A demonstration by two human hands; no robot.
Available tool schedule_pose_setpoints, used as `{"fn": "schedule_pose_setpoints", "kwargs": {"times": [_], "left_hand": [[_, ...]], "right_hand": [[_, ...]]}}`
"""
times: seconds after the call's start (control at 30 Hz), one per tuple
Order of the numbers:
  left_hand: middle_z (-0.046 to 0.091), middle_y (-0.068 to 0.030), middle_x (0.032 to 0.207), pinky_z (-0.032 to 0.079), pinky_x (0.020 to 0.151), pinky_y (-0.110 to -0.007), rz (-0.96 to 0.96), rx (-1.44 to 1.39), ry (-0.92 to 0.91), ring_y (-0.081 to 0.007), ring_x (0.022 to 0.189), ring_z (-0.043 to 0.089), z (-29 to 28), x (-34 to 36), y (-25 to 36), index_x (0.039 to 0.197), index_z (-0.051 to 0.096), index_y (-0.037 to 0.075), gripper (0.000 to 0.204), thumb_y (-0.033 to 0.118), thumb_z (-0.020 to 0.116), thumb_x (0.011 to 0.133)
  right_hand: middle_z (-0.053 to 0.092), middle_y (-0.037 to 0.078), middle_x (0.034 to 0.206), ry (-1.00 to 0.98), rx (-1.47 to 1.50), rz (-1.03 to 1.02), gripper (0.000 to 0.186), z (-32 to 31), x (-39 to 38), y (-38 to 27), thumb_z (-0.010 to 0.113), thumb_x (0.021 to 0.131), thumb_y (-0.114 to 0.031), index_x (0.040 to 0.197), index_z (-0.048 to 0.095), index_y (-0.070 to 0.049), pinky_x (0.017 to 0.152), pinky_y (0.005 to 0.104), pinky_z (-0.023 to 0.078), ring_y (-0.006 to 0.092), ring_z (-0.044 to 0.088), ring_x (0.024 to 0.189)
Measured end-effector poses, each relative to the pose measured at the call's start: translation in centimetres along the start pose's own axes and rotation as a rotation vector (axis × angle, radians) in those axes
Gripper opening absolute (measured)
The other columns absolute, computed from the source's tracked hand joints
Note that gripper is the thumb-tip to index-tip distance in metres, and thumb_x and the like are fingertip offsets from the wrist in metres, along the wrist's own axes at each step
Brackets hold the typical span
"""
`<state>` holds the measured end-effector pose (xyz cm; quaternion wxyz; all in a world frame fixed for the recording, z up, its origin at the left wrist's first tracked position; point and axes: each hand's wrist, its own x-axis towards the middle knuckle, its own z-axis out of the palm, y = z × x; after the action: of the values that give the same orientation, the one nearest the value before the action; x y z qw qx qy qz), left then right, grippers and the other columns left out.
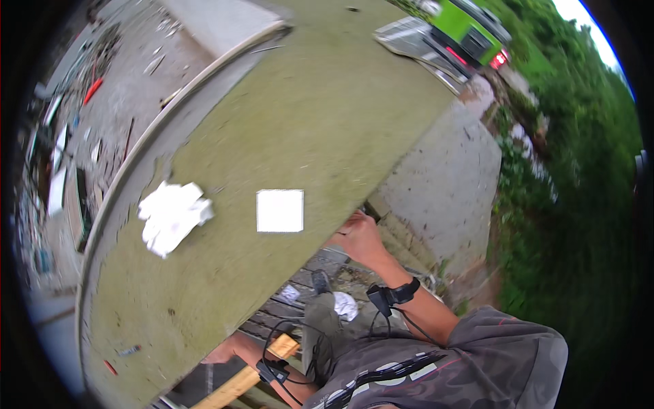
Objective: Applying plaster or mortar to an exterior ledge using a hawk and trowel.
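Observation:
A large greenish panel (272, 123) slants across the view in front of me, its near edge running from lower left to upper right. My right hand (357, 237) is closed on that near edge, fingers curled at the rim. Lower left, my left hand (223, 349) grips the same edge; its fingers are partly hidden and blurred. A crumpled white cloth or paper (174, 217) and a flat white square (280, 210) lie on the panel. Close to its lower left corner are a small marker-like item (129, 350) and a small red piece (110, 368).
Below the panel are a wooden beam (238, 385), slats and another white scrap (345, 306). A grey slab (443, 177) lies to the right, with green plants (565, 177) beyond. A green vehicle (466, 34) stands at the far right. Debris litters the ground (122, 88) at left.

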<state>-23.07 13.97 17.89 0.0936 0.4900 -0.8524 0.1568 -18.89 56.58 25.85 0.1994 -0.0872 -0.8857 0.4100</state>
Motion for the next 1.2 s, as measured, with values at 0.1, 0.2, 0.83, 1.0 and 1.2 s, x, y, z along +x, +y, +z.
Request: {"fn": "schedule_pose_setpoints", "kwargs": {"times": [0.1, 0.2, 0.83, 1.0, 1.2], "left_hand": [[0.073, -0.0094, 0.103, 0.053, 0.061, -0.039, 0.126, 0.272, -0.117, -0.0241, 0.09, 0.071, -0.8, 1.2, 0.5, 0.104, 0.078, 0.01, 0.027, 0.028, 0.063, 0.091], [0.075, -0.0066, 0.09, 0.05, 0.052, -0.037, 0.348, 0.556, -0.058, -0.0214, 0.079, 0.072, -1.5, -0.3, -1.4, 0.097, 0.08, 0.01, 0.023, 0.026, 0.065, 0.09], [0.07, -0.0026, 0.089, 0.041, 0.056, -0.039, 0.895, 1.391, 0.219, -0.0164, 0.076, 0.064, -0.9, 0.8, -3.4, 0.098, 0.077, 0.009, 0.017, 0.021, 0.066, 0.092], [0.069, -0.0048, 0.097, 0.042, 0.062, -0.043, 0.871, 1.397, 0.34, -0.0206, 0.083, 0.064, -1.0, 0.4, -3.2, 0.101, 0.076, 0.009, 0.019, 0.021, 0.065, 0.093], [0.068, -0.0076, 0.105, 0.043, 0.068, -0.047, 0.849, 1.399, 0.387, -0.0258, 0.091, 0.063, -1.3, 0.0, -3.0, 0.106, 0.075, 0.009, 0.021, 0.022, 0.063, 0.095]], "right_hand": [[0.073, 0.003, 0.079, 0.169, 0.15, 0.015, 0.008, 1.5, -1.5, 1.3, 0.078, 0.075, -0.023, 0.075, 0.078, -0.015, 0.086, 0.0356, 0.048, 0.0235, 0.068, 0.085], [0.066, 0.004, 0.077, 0.275, 0.202, 0.1, 0.021, 3.7, -3.3, 2.0, 0.079, 0.077, -0.03, 0.073, 0.072, -0.01, 0.082, 0.0376, 0.046, 0.0264, 0.062, 0.084], [0.05, 0.018, 0.052, -0.087, 0.492, 0.044, 0.06, 11.7, -10.6, 11.7, 0.068, 0.09, -0.049, 0.054, 0.054, -0.004, 0.051, 0.0478, 0.041, 0.0413, 0.052, 0.051], [0.053, 0.02, 0.054, -0.254, 0.606, -0.076, 0.064, 14.1, -7.6, 13.0, 0.068, 0.089, -0.055, 0.055, 0.06, -0.001, 0.053, 0.0506, 0.042, 0.0435, 0.053, 0.053], [0.056, 0.02, 0.056, -0.287, 0.58, -0.04, 0.066, 14.0, -6.6, 12.8, 0.068, 0.087, -0.058, 0.057, 0.063, 0.001, 0.054, 0.0518, 0.042, 0.0441, 0.055, 0.056]]}}
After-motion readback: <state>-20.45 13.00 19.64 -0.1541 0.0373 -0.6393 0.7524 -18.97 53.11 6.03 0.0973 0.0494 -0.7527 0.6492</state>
